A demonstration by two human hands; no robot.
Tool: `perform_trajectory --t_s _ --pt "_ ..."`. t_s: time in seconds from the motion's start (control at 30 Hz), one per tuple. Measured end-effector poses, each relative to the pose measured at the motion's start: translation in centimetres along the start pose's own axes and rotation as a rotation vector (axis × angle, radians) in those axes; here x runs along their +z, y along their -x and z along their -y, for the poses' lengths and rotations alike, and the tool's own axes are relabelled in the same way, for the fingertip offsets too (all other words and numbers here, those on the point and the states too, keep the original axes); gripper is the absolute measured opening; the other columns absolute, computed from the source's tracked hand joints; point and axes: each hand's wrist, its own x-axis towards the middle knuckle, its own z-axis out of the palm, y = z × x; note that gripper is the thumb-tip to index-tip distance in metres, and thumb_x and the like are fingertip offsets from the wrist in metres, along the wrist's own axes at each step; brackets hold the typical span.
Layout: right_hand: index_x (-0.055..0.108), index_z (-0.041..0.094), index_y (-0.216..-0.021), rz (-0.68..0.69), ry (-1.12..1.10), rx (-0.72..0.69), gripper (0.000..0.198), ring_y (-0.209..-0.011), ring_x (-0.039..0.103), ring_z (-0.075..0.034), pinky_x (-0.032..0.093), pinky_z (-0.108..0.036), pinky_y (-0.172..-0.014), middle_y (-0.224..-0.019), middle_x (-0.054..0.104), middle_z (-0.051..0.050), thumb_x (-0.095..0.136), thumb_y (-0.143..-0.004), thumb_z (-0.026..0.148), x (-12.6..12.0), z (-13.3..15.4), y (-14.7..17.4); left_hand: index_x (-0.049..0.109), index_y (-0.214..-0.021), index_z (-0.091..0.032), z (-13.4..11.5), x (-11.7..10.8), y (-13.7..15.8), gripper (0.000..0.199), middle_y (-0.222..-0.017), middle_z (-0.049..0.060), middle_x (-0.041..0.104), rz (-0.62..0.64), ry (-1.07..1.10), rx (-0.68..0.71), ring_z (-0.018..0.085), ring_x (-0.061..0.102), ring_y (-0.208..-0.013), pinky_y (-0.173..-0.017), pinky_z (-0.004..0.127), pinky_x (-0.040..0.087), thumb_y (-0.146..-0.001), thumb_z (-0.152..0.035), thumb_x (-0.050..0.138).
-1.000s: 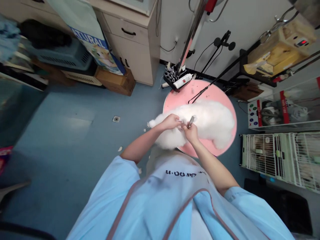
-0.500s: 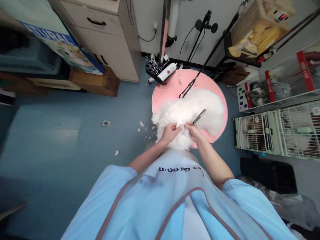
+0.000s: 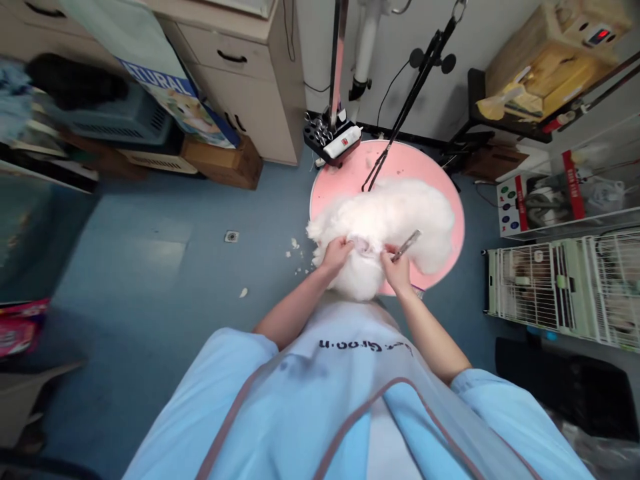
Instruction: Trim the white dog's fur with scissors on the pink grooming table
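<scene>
A white fluffy dog (image 3: 417, 213) lies curled on a round pink table (image 3: 430, 167). My left hand (image 3: 338, 255) is closed on the fur at the near left of the dog, thumb and fingers pinched together. My right hand (image 3: 397, 268) grips a pair of metal scissors (image 3: 409, 244), their blades pointing up and to the right over the coat. Its fingertips also touch the fur. Between both hands the coat is parted and pinkish skin shows. Which part of the dog this is, I cannot tell.
A black tool holder (image 3: 320, 137) with several scissors and a white bottle (image 3: 344, 141) sits at the table's back left. A black grooming arm (image 3: 400, 120) reaches down to the table. White fur clumps (image 3: 295, 245) lie on the floor. Wire cages (image 3: 530, 280) stand at right.
My hands have moved apart, left hand leftward and right hand rightward, opening the fur between them. The scissors have shifted right with my right hand. The camera view has turned slightly left.
</scene>
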Motion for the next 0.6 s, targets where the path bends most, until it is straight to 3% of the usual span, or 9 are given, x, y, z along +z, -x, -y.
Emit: perform_trajectory --t_s 0.1,0.23,0.33,0.4,0.5,0.6 --pt "0.065 0.018 -0.112 0.047 0.076 -0.218 0.04 -0.08 0.06 -0.019 0.05 -0.034 -0.077 -0.112 0.066 -0.012 0.063 -0.078 0.038 -0.2 0.6 0.1 0.053 -0.065 -0.015 -0.4 1.0 0.4 0.011 -0.061 -0.004 0.051 -0.028 -0.037 0.083 0.008 0.043 -0.058 -0.058 0.022 0.034 -0.074 -0.02 0.058" --pt "0.07 0.02 -0.083 0.303 0.254 -0.499 0.012 -0.091 0.062 -0.024 0.049 -0.037 -0.085 -0.095 0.067 -0.011 0.059 -0.082 0.025 -0.1 0.6 1.7 0.05 -0.064 -0.015 -1.9 0.8 0.1 0.014 -0.058 -0.005 0.047 -0.036 -0.158 0.09 0.008 0.04 -0.056 -0.056 0.022 0.031 -0.076 -0.019 0.056" --pt "0.068 0.021 -0.074 0.548 0.215 -0.626 0.019 -0.082 0.063 -0.021 0.05 -0.036 -0.081 -0.087 0.068 -0.008 0.057 -0.087 0.029 -0.4 -0.5 3.1 0.051 -0.061 -0.015 -3.5 -0.5 -0.7 0.016 -0.054 -0.006 0.043 0.021 -0.342 0.079 0.007 0.035 -0.053 -0.054 0.022 0.027 -0.074 -0.018 0.058" --pt "0.068 0.021 -0.079 0.478 0.107 -0.566 0.022 -0.081 0.062 -0.019 0.05 -0.034 -0.079 -0.087 0.068 -0.007 0.054 -0.09 0.034 -0.1 -0.9 2.8 0.053 -0.06 -0.014 -4.5 -1.6 -1.2 0.014 -0.053 -0.006 0.043 0.07 -0.446 0.078 0.007 0.035 -0.052 -0.054 0.022 0.026 -0.073 -0.019 0.059" --pt "0.068 0.019 -0.087 0.215 -0.042 -0.298 0.024 -0.077 0.06 -0.017 0.049 -0.03 -0.073 -0.084 0.067 -0.005 0.057 -0.085 0.041 1.8 -0.2 0.1 0.056 -0.06 -0.014 -5.2 -3.0 -1.8 0.015 -0.053 -0.003 0.051 0.223 -0.528 0.071 0.008 0.042 -0.051 -0.054 0.023 0.03 -0.073 -0.021 0.057" --pt "0.063 0.019 -0.074 0.355 -0.121 -0.089 0.029 -0.06 0.049 -0.013 0.041 -0.026 -0.059 -0.062 0.058 0.002 0.065 -0.075 0.048 4.5 1.1 -2.5 0.057 -0.06 -0.013 -5.2 -4.2 -2.3 0.015 -0.057 0.001 0.06 0.35 -0.558 0.074 0.011 0.052 -0.054 -0.057 0.024 0.037 -0.072 -0.021 0.054"
